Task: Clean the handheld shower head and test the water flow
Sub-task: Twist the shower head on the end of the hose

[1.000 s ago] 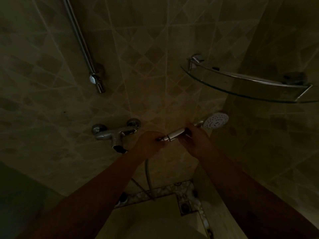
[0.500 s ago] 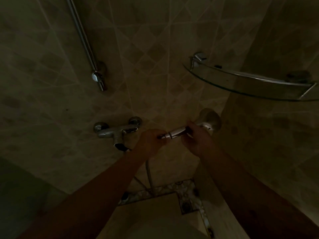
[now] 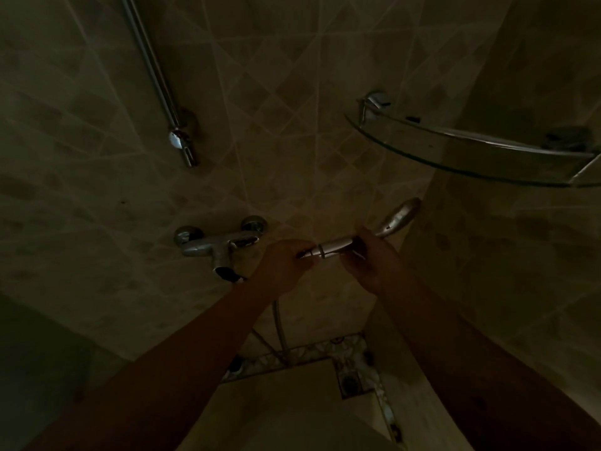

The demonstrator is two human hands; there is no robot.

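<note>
Just to the right of the wall mixer tap (image 3: 221,245), the handheld shower head (image 3: 398,217) is held out level in front of the tiled wall (image 3: 292,125), its chrome handle running from lower left to upper right and its round head turned so that the shiny back shows, not the spray face. The right hand (image 3: 372,258) is wrapped round the middle of the handle, fingers curled over it, with the head sticking out above and to the right of the knuckles. The left hand (image 3: 286,258), nearer the tap and touching the handle's lower end, pinches the connector nut (image 3: 309,253) where the hose joins. The hose (image 3: 280,327) drops from under the left hand, below and right of the tap, down toward the patterned floor border (image 3: 312,353), beside which a small square drain (image 3: 350,382) sits in the corner. Above and left of the tap, a chrome slide rail (image 3: 153,63) runs down the wall and ends in a bracket (image 3: 179,141). Above and well to the right of the tap, a curved glass corner shelf (image 3: 461,157) with a metal rail is fixed across the corner. The light is very dim, so fine detail on the fingers is hard to make out
</note>
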